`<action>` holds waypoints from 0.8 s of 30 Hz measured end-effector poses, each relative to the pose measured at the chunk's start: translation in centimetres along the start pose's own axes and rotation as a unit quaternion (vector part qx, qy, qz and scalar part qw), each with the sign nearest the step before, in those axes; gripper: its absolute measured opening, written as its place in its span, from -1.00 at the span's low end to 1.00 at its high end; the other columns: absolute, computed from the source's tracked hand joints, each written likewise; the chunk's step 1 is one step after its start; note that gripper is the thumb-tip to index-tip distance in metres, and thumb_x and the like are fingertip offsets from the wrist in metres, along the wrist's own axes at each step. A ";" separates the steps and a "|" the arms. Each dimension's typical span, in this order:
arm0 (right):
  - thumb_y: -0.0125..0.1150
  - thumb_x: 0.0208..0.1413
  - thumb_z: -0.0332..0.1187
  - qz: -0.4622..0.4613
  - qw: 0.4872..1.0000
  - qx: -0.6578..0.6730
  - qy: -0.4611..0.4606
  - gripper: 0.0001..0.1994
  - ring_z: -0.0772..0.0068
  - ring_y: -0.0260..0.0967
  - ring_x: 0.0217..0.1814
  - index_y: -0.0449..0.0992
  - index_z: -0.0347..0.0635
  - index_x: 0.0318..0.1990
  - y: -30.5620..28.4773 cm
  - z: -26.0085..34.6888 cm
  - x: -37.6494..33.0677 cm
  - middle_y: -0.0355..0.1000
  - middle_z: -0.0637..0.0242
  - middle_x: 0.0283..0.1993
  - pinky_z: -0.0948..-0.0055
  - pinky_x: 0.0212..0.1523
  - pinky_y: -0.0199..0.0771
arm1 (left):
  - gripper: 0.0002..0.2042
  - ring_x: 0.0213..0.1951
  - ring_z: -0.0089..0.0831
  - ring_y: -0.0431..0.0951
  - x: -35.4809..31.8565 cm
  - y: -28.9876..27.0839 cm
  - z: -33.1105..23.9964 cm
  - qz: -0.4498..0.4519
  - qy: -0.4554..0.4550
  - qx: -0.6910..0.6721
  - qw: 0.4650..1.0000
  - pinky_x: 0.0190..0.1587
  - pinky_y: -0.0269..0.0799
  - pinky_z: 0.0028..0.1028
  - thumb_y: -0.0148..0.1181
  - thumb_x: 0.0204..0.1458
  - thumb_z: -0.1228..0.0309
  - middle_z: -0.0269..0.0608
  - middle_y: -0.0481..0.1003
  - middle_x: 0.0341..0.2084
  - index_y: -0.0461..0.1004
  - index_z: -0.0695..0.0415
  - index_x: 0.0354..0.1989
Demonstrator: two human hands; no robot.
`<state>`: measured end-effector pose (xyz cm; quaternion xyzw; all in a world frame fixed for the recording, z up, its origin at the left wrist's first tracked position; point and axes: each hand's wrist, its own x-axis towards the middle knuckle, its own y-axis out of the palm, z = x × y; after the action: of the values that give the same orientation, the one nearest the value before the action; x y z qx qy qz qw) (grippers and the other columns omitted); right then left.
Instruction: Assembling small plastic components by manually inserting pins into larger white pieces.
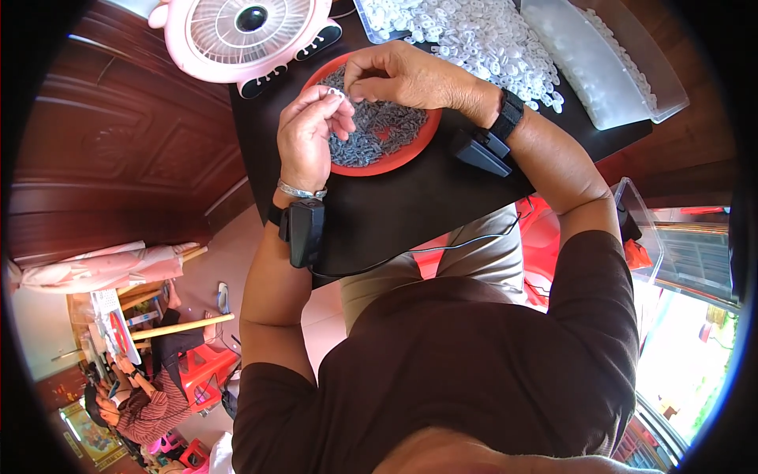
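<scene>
- Pinching a small white plastic piece (335, 92) between thumb and fingertips, the left hand (304, 130) holds it up over the near-left side of a round orange-red plastic bowl (414, 150).
- The right hand (399, 75) reaches in from the other side, fingers curled and thumb drawn close to the forefinger, just beside that piece; whether anything sits between those fingertips (they are partly hidden) I cannot tell.
- Below both hands, the bowl holds many slim grey pieces (367, 142), with a patch of its floor showing among them.
- Beyond the right hand, a loose spread of translucent white plastic pieces (505, 59) covers the far part of the black tabletop (371, 213), and a long translucent plastic bin (608, 103) beside it contains more white pieces.
- At the far left stands a round pink fan (253, 20), well apart from the white spread.
- As for progress, my judgement is that one piece is being handled and plenty of both kinds remains; no separate pile of finished pieces can be made out, so how much is done is unclear.
</scene>
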<state>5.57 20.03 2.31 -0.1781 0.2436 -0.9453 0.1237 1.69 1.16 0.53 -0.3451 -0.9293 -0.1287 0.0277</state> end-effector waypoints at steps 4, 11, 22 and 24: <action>0.11 0.12 -0.40 -0.035 0.998 0.056 0.000 -0.88 0.68 0.28 -0.34 0.46 -0.28 -0.31 -0.6 0.0 -0.1 0.39 0.45 -0.41 0.60 -0.24 0.34 | -0.83 -0.66 -0.63 0.33 -0.3 0.7 -0.9 -0.025 -0.038 0.060 0.997 -0.61 0.15 -0.66 -0.01 0.09 0.40 -0.33 0.39 -0.66 0.44 0.23 -0.43; 0.11 0.13 -0.40 -0.034 0.999 0.006 -0.004 -0.88 0.66 0.31 -0.32 0.48 -0.29 -0.32 -1.2 0.8 -0.3 0.41 0.45 -0.41 0.59 -0.20 0.35 | -0.79 -0.70 -0.70 0.24 -0.5 1.2 -1.0 -0.013 -0.041 0.144 0.989 -0.67 0.02 -0.71 -0.03 0.13 0.34 -0.40 0.31 -0.71 0.44 0.22 -0.38; 0.16 0.11 -0.38 -0.027 0.999 0.038 -0.015 -0.85 0.65 0.35 -0.30 0.51 -0.30 -0.29 -0.7 0.7 -0.2 0.46 0.43 -0.39 0.59 -0.18 0.38 | -0.79 -0.66 -0.72 0.25 -0.8 1.3 -0.6 -0.047 -0.008 0.141 0.989 -0.63 0.05 -0.70 0.00 0.12 0.37 -0.44 0.31 -0.67 0.48 0.25 -0.37; 0.16 0.11 -0.37 -0.023 0.998 0.052 -0.011 -0.85 0.66 0.35 -0.30 0.51 -0.29 -0.29 -0.6 0.7 -0.2 0.46 0.42 -0.39 0.59 -0.18 0.39 | -0.78 -0.66 -0.71 0.25 -0.8 1.4 -0.7 -0.049 -0.009 0.141 0.989 -0.62 0.05 -0.70 -0.01 0.13 0.35 -0.44 0.31 -0.67 0.47 0.25 -0.38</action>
<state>5.90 20.30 3.14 -0.1878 0.1880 -0.9573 0.1134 3.20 1.47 1.35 -0.2928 -0.9541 0.0058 0.0619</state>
